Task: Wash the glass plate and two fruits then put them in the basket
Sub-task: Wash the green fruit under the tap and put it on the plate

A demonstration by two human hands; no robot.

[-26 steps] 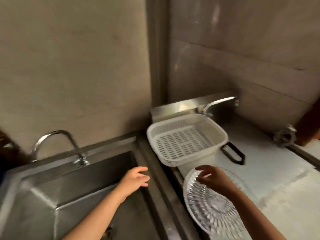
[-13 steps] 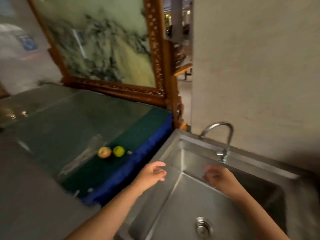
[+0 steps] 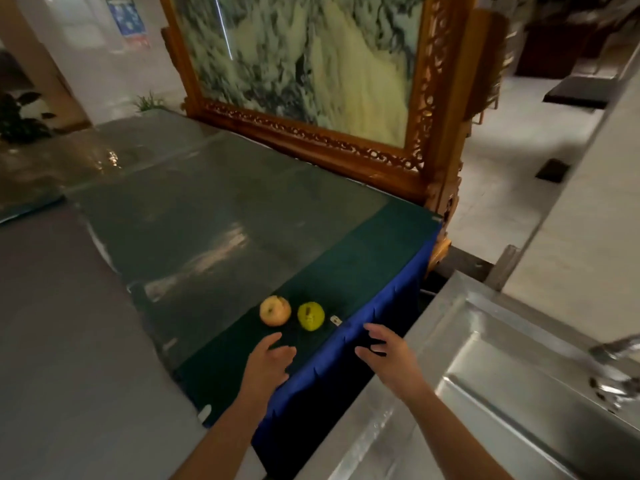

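With the glass plate gone from view, both released hands, left hand (image 3: pixel 268 362) and right hand (image 3: pixel 384 351), now reach toward the reddish fruit (image 3: pixel 275 310) and yellow-green fruit (image 3: pixel 311 315) on the bench (image 3: pixel 225 216), starting the fruit-washing step.

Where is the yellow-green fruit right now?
The round yellow-green fruit sits on the green tabletop, just right of the reddish-yellow apple, beyond both hands.

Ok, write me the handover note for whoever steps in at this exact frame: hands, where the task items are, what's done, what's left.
Left hand: open, empty, just short of the reddish-yellow fruit.
Right hand: open, empty, over the blue table edge near the green-yellow fruit.
Both fruits sit side by side on the green tabletop, untouched. Sink is to the right. Glass plate and basket are out of view, so their state cannot be told.
Left: pick up both fruits, wash them, put them in the basket.
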